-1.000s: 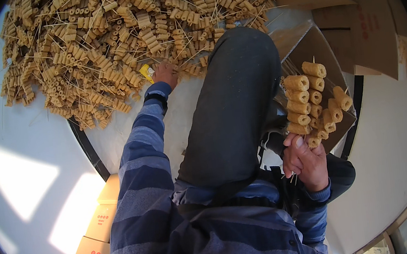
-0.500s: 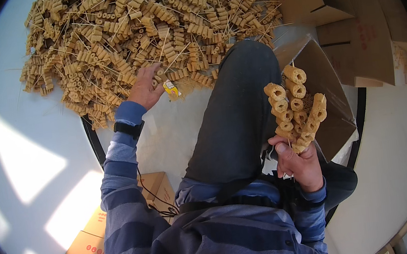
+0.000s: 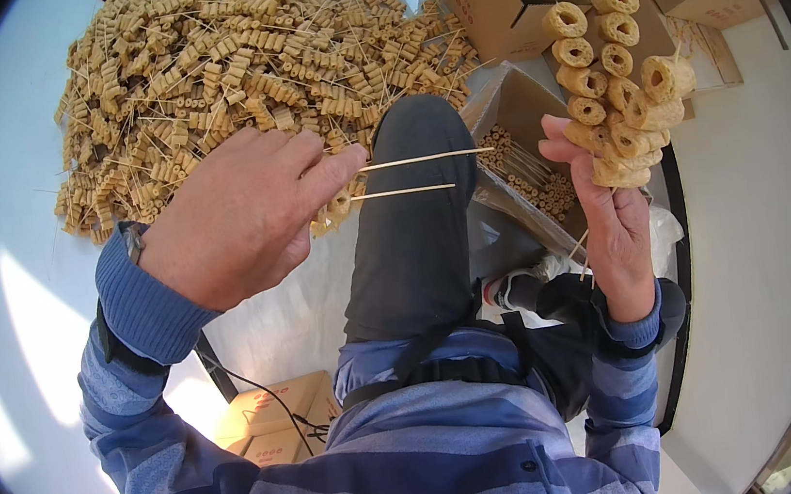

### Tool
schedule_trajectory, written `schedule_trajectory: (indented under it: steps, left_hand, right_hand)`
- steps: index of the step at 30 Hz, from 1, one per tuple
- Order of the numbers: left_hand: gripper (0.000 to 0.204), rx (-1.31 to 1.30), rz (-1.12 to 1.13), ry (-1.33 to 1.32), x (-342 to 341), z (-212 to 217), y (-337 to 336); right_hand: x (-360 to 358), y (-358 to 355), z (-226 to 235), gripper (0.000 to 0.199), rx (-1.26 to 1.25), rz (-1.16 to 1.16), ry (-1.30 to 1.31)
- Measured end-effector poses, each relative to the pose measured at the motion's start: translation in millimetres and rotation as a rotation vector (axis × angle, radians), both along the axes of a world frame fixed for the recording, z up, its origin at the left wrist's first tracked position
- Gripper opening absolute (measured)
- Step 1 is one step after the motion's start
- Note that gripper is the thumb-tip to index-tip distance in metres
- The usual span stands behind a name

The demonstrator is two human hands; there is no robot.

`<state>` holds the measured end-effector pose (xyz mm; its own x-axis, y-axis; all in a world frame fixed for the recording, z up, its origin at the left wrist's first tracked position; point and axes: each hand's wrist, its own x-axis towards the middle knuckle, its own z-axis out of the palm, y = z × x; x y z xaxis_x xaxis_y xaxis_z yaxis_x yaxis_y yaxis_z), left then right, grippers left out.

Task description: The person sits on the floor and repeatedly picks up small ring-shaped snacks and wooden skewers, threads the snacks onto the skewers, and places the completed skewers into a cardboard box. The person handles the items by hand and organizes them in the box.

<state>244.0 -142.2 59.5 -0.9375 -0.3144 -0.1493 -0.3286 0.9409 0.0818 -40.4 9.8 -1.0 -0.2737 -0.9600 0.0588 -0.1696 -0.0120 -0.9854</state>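
My right hand (image 3: 616, 232) grips several skewers of tan, hollow ring pieces (image 3: 616, 61). The rings fan out above its fingers, and bare stick ends poke out below. My left hand (image 3: 231, 217) is closed, back upward, in front of my raised knee. Two thin wooden sticks (image 3: 422, 158) stick out of it to the right, pointing at my right hand. A tan ring (image 3: 340, 202) shows under its fingers; the hand hides the rest of these skewers. Beyond it spreads a large heap of similar skewers (image 3: 247, 59).
An open cardboard box (image 3: 487, 105) stands right of my knee, with bundled skewers (image 3: 544, 181) packed inside. More cardboard boxes (image 3: 480, 3) stand at the far right. Closed cartons (image 3: 277, 407) lie at the lower left, with a black cable (image 3: 255, 385) passing over them.
My left hand has come up from the heap's near edge toward me, now holding skewers. My right hand has risen with its bunch. The view has shifted, so the box's contents now show.
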Motion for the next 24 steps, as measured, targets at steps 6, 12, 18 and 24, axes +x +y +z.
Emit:
schedule_trajectory:
  steps: [6, 12, 18, 24]
  left_hand:
    - [0.047, -0.237, -0.36, 0.176, -48.9, 3.8, 28.5]
    - [0.038, -0.317, -0.541, 0.156, -71.9, -11.3, 49.7]
    - [0.039, -0.204, -0.526, 0.178, -92.2, -22.5, 55.4]
    - [0.064, -0.088, -0.105, 0.621, -92.3, -42.5, 67.4]
  right_hand:
    - [4.7, 10.8, -17.8, 0.04, 0.3, 0.388, -0.148]
    - [6.6, 66.2, -31.6, 0.049, 0.61, 0.533, -0.65]
    - [21.6, 91.0, -35.7, 0.04, 0.531, 0.301, -1.051]
    - [21.3, 98.7, -31.2, 0.033, 0.443, 0.093, -0.791]
